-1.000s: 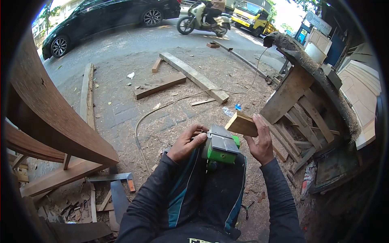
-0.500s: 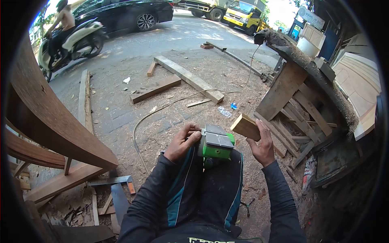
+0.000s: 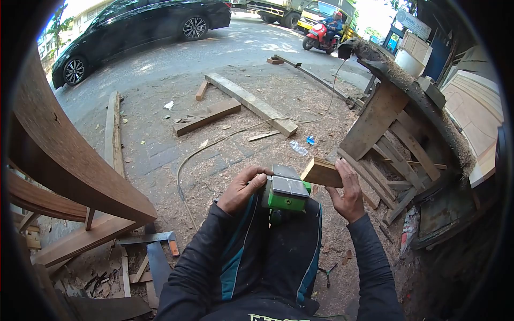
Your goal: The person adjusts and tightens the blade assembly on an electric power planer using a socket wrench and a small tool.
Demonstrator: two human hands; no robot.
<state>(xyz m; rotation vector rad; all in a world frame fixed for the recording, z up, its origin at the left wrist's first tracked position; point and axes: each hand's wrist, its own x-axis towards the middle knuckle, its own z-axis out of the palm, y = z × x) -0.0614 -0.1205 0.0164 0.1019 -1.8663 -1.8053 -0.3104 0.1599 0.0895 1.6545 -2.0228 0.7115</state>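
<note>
A green power tool with a flat metal plate on top, looking like an upturned electric planer [image 3: 288, 193], rests at my thighs. My left hand [image 3: 242, 188] grips its left side, thumb near the top edge. In my right hand [image 3: 348, 191] is a short wooden block [image 3: 323, 172], held between thumb and fingers just right of the planer. The block's left end is close to the planer's far right corner; whether they touch, I cannot tell.
Curved wooden frame [image 3: 80, 160] on the left; try square [image 3: 155, 238] and saw [image 3: 159, 267] below it. Beams [image 3: 251, 104] and a cable [image 3: 184, 166] lie ahead. A worn wooden bench [image 3: 375, 117] stands right. Beyond are a black car [image 3: 144, 32] and a person riding a red scooter [image 3: 321, 35].
The wooden block has turned and shifted slightly left, closer to the planer. The light-coloured scooter has left view, and a red one has appeared on the road.
</note>
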